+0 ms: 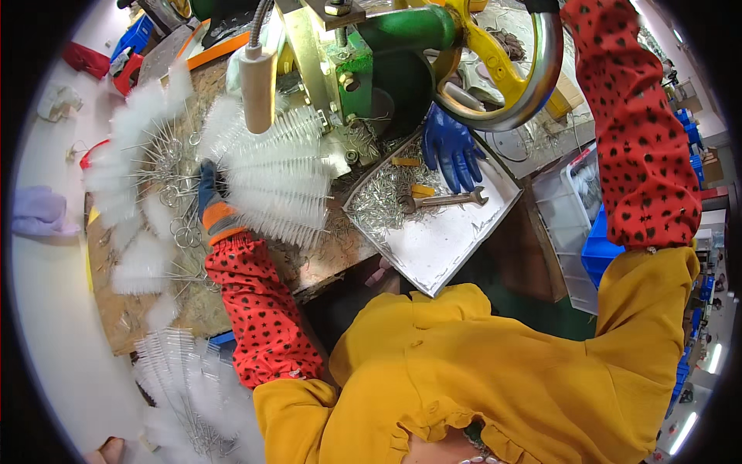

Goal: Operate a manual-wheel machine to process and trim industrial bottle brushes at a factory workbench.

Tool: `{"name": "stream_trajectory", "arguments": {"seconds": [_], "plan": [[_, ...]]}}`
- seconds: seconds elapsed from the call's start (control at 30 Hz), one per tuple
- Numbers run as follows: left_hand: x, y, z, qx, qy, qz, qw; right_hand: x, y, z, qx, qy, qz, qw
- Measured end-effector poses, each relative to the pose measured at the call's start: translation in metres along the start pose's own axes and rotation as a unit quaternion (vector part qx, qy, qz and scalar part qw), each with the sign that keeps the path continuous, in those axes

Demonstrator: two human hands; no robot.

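Observation:
My left hand (210, 203), in a dark blue and orange glove, is closed at the edge of a fan of white-bristled wire brushes (278, 178). Its thumb shows; most of the fingers are hidden under the bristles. To its left lies a wide heap of similar brushes (127, 147), their looped wire ends (184, 232) turned towards the hand. At the top edge, a dark glove, my right hand (542, 5), wraps the steel rim of a yellow-spoked handwheel (533, 85); only a small part of it shows. The wheel belongs to a green machine (371, 66).
A white-lined tray (456, 240) holds small metal pieces (379, 205), a wrench (448, 199) and a blue glove (452, 151). A lamp (257, 89) hangs over the brushes. More brushes (182, 379) lie at the lower left. White and blue bins (599, 247) stand at the right.

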State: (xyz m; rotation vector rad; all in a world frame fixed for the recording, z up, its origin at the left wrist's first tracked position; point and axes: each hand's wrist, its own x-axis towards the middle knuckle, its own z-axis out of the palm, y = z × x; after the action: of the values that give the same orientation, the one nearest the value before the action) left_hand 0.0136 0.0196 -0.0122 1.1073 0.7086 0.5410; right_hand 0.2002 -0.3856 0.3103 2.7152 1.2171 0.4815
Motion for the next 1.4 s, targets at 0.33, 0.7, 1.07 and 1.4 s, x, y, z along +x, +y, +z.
{"name": "stream_trajectory", "arguments": {"seconds": [0.33, 0.7, 1.07, 1.4], "plan": [[-0.004, 0.009, -0.009, -0.009, 0.015, 0.004, 1.000, -0.013, -0.017, 0.001, -0.014, 0.059, -0.063, 0.996], [-0.012, 0.008, 0.024, -0.050, -0.014, 0.023, 0.998, -0.136, -0.109, 0.100, 0.338, 0.366, 0.309, 0.810], [-0.019, 0.012, 0.024, -0.049, 0.020, -0.006, 0.999, -0.063, -0.040, -0.003, -0.048, 0.188, -0.035, 0.980], [-0.013, 0.006, 0.024, -0.014, 0.012, -0.032, 0.999, -0.164, -0.132, 0.157, 0.414, 0.477, 0.291, 0.718]]}}
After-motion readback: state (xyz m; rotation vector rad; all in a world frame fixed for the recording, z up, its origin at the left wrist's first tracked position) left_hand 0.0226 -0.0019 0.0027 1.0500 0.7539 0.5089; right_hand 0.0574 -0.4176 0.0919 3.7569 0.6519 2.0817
